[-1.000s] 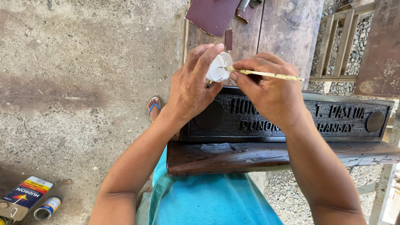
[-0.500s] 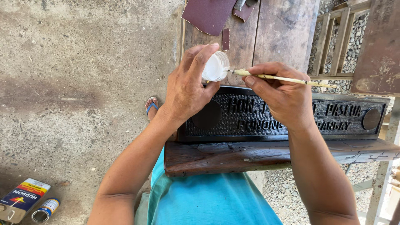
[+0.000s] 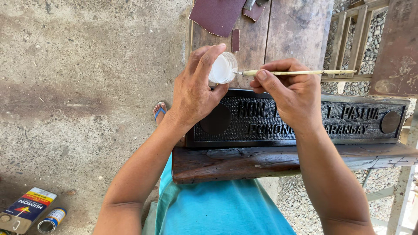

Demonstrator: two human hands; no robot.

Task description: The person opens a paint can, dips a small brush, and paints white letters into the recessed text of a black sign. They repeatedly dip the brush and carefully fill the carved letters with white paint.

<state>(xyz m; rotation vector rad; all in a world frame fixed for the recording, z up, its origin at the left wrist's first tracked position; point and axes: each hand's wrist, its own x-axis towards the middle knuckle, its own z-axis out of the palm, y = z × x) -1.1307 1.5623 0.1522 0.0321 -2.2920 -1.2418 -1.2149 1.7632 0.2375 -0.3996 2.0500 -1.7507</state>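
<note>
From the head view, the left hand (image 3: 193,93) is raised over the tabletop (image 3: 300,26), its fingers curling around a small white paint cup (image 3: 223,68). The right hand (image 3: 289,93) is pinching a thin brush (image 3: 296,72), tip dipping into the cup. Below them a dark carved wooden nameplate (image 3: 300,118) is lying; sandpaper sheets (image 3: 215,15) are resting beyond.

Concrete floor (image 3: 87,87) at left. Flat tin (image 3: 27,210) and small can (image 3: 51,219) lie side by side at lower left. Sandpaper sheet (image 3: 215,15) and a small scrap (image 3: 235,40) rest on wooden bench (image 3: 296,30). Gravel (image 3: 370,48) behind wooden frame (image 3: 357,39) at right. One sandal (image 3: 159,111) shows on the floor.
</note>
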